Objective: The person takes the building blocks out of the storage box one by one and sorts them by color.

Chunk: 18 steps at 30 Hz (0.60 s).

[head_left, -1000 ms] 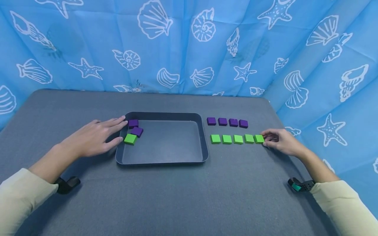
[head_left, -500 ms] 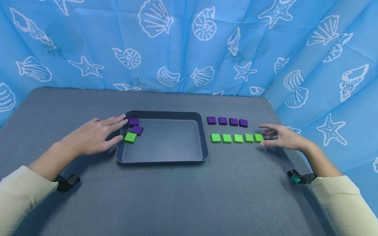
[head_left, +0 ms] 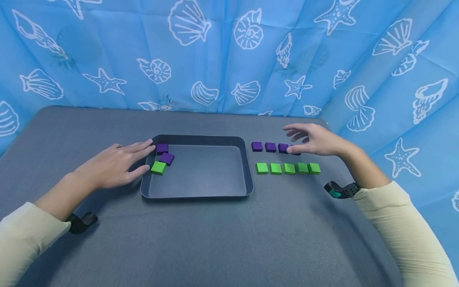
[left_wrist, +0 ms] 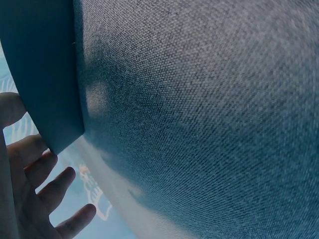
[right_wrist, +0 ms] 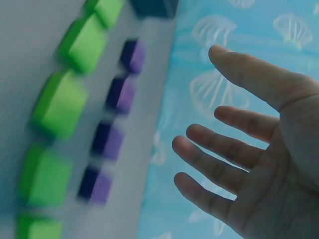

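A dark tray (head_left: 204, 175) sits on the grey counter (head_left: 222, 243). At the tray's left side, the left hand (head_left: 112, 166) rests its fingertips against the rim near the far corner; its fingers are extended and its grip holds nothing.

Inside the tray, by its left wall, lie three blocks close together: one purple block (head_left: 162, 148) in the far left corner, a second purple block (head_left: 166, 159) turned at an angle just nearer, and a green block (head_left: 158, 168) nearest.

To the right of the tray run two rows. The farther is a row of four purple blocks (head_left: 270, 147); the nearer is a row of five green blocks (head_left: 289, 169), roughly level with the tray's middle.

The right hand (head_left: 315, 140) hovers well to the right of the tray, over the far end of the purple row, its thumb partly hiding the last block in the head view. Its fingers are spread and loosely bent, the grip free of any block.

Beyond the tray hangs a blue curtain (head_left: 122, 44) with white shells and starfish.
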### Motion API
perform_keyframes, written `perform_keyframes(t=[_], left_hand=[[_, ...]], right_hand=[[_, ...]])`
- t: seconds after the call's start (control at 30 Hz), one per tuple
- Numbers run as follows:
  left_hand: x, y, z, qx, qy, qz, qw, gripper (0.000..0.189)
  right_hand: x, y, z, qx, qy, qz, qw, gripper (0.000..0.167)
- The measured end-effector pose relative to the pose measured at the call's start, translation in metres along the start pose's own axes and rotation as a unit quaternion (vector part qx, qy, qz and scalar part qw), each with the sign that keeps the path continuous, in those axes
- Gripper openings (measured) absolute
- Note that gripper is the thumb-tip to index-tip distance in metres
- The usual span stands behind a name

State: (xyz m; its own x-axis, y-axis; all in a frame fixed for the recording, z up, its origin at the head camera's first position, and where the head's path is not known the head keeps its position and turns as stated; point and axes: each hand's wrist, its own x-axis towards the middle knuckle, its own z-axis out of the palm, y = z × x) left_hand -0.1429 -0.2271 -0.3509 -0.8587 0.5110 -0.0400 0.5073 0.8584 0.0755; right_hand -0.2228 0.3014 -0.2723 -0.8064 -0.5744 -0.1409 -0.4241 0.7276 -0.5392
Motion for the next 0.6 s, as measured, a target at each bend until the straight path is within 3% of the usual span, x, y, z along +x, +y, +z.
perform_keyframes(t=[0.2, 0.4, 0.6], left_hand=[[-0.001, 0.0, 0.001, 0.001, 0.0, 0.0, 1.0, 0.064], [-0.002, -0.001, 0.002, 0.0, 0.008, 0.005, 1.0, 0.064], [-0.002, 0.0, 0.002, 0.003, 0.017, 0.01, 0.9998, 0.064]], right_hand=[[0.036, -0.044, 0.007, -0.003, -0.026, -0.036, 0.999, 0.063], [0.071, -0.077, 0.028, -0.023, -0.034, -0.08, 0.996, 0.064], [0.1, -0.097, 0.053, 0.049, -0.045, -0.105, 0.9922, 0.067]])
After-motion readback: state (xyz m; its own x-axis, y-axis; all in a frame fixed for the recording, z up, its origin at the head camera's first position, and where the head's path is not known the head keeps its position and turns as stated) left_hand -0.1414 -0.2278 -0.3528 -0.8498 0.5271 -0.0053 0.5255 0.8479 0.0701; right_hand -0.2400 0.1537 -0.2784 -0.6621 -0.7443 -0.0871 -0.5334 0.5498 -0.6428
